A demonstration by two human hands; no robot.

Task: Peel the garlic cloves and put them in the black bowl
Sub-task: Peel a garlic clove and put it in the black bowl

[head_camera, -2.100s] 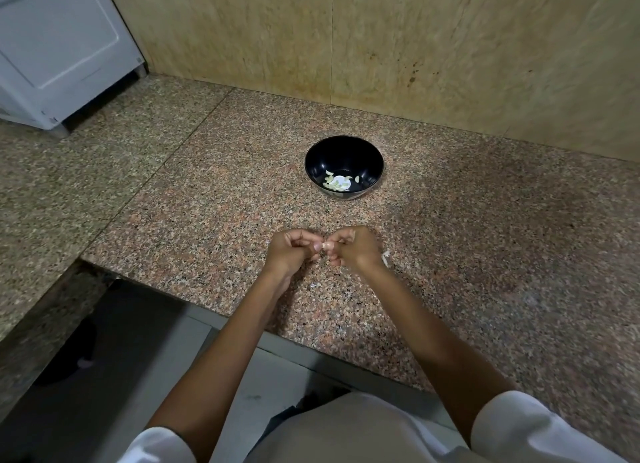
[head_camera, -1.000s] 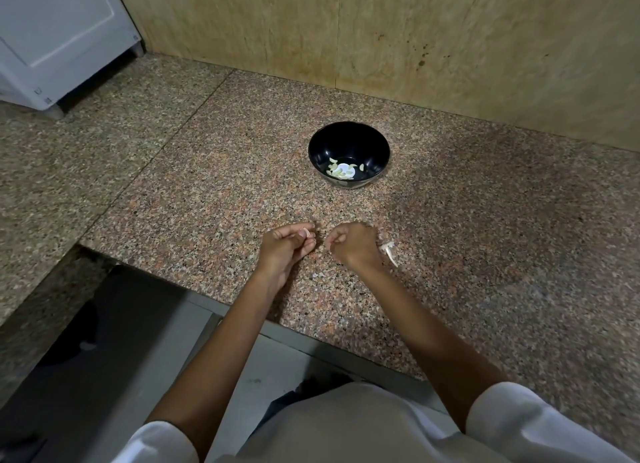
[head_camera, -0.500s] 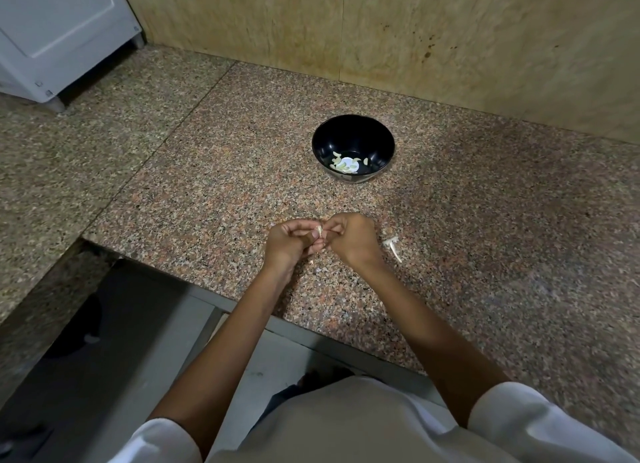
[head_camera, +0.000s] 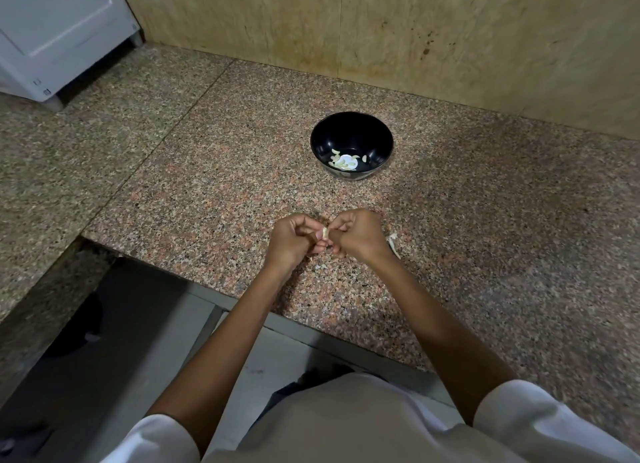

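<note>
Near the front edge of the worktop (head_camera: pixel 485 227), both hands work on one garlic clove (head_camera: pixel 325 233), held between them just above the stone. The left grip (head_camera: pixel 294 240) pinches the clove between thumb and curled fingers. The right grip (head_camera: pixel 356 235) is curled too, its fingertips closed on the clove's other side, seemingly picking at the skin. Whether any skin remains is too small to tell. Farther back, toward the wall and well apart from the hands, stands the black bowl (head_camera: pixel 320 140), with a handful of pale peeled cloves (head_camera: pixel 341 162) in its bottom. A white strip of peel (head_camera: pixel 393 242) lies just beside the right wrist, and smaller scraps (head_camera: pixel 320 265) lie below the hands. The job looks well under way: several cloves are in the bowl, and this one is not yet dropped in. No other unpeeled cloves show on the worktop, so it may be among the last.
</note>
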